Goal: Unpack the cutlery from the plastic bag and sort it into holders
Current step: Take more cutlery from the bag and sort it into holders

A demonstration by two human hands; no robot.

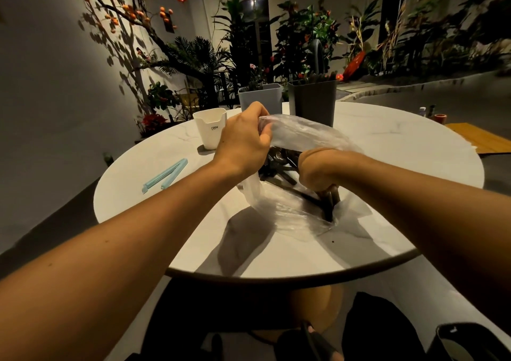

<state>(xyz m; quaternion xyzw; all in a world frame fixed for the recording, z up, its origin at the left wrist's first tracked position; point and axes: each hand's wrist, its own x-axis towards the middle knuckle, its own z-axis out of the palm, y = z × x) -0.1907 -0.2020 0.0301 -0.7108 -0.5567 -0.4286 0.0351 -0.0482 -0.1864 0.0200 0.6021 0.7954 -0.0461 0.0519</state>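
A clear plastic bag (287, 208) lies on the round white table (401, 150), with dark cutlery (279, 171) showing inside it. My left hand (243, 142) grips the bag's upper rim and lifts it open. My right hand (318, 172) reaches into the bag, its fingers curled round a bundle of dark cutlery handles (330, 200). Three holders stand at the table's far side: a white one (208, 131), a grey-blue one (260, 96) and a dark grey one (312, 102) with several dark sticks in it.
A light blue bag clip (166, 175) lies open on the table's left part. Plants and a branch with orange fruit fill the background. A wooden surface (478, 136) with small objects lies at the right. My foot in a sandal shows under the table.
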